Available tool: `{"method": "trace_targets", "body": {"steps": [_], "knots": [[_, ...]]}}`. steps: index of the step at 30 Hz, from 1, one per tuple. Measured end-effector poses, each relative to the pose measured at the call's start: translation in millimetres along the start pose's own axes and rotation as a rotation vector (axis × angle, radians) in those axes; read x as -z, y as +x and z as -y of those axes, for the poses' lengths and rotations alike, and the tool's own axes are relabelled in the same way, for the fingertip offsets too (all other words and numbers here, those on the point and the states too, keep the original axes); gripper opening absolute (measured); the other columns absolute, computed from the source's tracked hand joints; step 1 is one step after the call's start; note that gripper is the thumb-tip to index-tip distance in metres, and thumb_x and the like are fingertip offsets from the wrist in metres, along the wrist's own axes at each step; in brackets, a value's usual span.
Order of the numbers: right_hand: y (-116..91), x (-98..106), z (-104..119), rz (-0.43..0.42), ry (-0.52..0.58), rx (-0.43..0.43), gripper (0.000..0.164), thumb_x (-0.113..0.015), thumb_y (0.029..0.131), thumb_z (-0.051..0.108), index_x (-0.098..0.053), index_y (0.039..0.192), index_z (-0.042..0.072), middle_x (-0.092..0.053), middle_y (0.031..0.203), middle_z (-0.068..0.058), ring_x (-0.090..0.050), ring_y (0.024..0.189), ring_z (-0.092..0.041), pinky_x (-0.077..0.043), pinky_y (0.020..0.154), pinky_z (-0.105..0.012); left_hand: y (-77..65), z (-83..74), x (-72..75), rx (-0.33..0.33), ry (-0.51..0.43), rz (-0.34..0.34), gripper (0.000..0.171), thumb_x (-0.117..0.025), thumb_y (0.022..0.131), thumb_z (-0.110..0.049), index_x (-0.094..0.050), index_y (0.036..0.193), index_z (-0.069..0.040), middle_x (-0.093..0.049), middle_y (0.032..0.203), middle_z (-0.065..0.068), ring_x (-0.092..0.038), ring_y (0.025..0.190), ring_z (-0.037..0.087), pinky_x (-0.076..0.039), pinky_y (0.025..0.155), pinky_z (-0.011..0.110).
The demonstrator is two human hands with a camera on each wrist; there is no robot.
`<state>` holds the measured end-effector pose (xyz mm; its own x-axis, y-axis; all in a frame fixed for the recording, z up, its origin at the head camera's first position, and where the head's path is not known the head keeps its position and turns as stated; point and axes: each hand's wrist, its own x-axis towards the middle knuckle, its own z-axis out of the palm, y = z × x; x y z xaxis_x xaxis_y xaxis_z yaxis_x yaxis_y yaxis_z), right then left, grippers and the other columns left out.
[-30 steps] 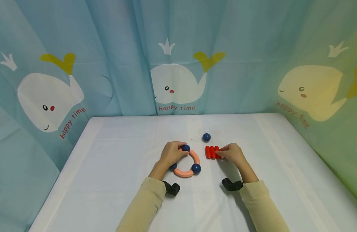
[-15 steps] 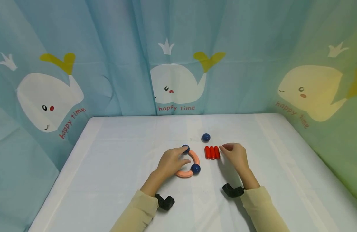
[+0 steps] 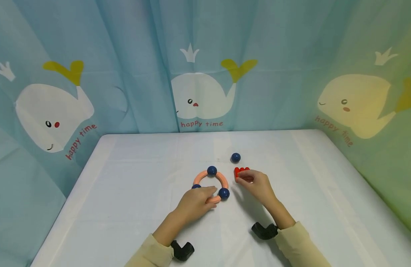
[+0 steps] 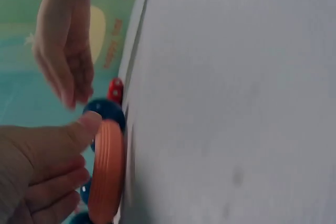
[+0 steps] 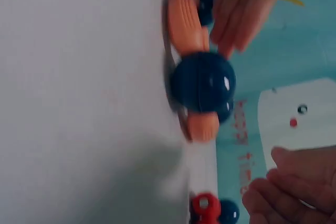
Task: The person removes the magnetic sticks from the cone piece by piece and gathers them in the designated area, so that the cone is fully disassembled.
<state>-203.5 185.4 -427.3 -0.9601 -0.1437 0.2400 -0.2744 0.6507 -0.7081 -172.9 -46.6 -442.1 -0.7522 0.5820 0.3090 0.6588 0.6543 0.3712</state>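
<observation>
Ring (image 3: 223, 179) lies flat on the counter (image 3: 135, 178); left hand (image 3: 193, 204) has shifted from its far ball (image 3: 212, 171) to its near arc (image 3: 214, 200), fingers spread, no grip visible, likely adjusting its shape. Grooved orange segments, glossy blue balls between. Right hand (image 3: 257, 183), loose and holding nothing, now partly covers red sticks (image 3: 237, 172) right of the ring; spare blue ball (image 3: 235, 158) beyond ring's right.

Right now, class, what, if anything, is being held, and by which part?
Nothing appears held. The left hand spans the near orange arc without visibly closing on it; contact is unclear. The right hand hovers by the red pieces, gripping none.
</observation>
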Motion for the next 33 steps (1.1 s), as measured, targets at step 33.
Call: {"method": "trace_targets", "body": {"steps": [33], "knots": [[-13.9, -26.9, 16.5, 0.204, -0.177, 0.394, 0.028, -0.078, 0.070, 0.004, -0.069, 0.095, -0.003, -0.066, 0.094, -0.008, -0.061, 0.087, -0.020, -0.051, 0.077, -0.035, -0.4, -2.8, -14.9, -0.157, 0.182, -0.106, 0.021, -0.068, 0.084, -0.022, -0.059, 0.066, -0.018, -0.047, 0.059, -0.013, -0.042, 0.052, 0.000, -0.034, 0.048, 0.017]]}}
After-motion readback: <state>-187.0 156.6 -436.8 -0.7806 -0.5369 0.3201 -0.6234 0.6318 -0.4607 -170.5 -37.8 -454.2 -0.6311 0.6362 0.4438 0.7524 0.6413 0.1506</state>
